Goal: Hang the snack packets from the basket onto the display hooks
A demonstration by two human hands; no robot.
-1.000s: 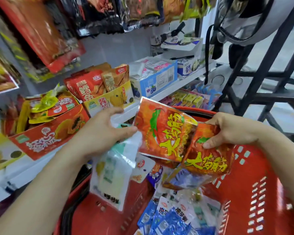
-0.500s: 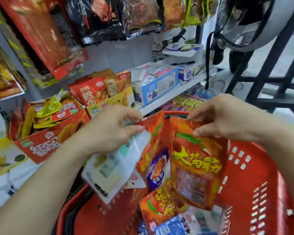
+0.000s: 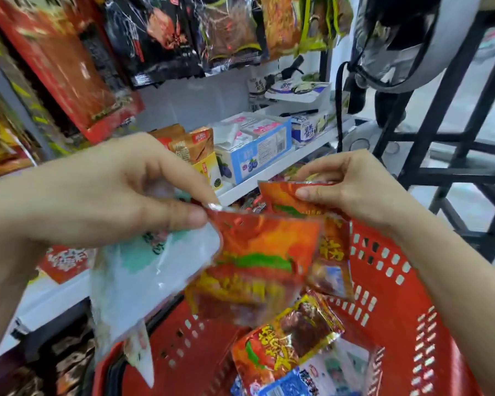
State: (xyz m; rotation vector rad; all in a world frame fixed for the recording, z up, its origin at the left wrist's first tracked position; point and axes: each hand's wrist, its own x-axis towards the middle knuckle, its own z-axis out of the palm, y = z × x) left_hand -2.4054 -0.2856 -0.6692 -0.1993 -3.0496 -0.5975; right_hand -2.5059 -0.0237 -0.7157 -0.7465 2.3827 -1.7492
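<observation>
Pinching top-left corner of red packet btwn thumb & forefinger of L grip; also clamping pale white-green packet under same curled fingers, hanging down-left. Pinching top edge of 2nd red packet w/ R grip, thumb pressing on front. Both red packets hanging over red basket, overlapping. More packets lying in basket bottom. Hung stock dangling overhead, by shelf.
</observation>
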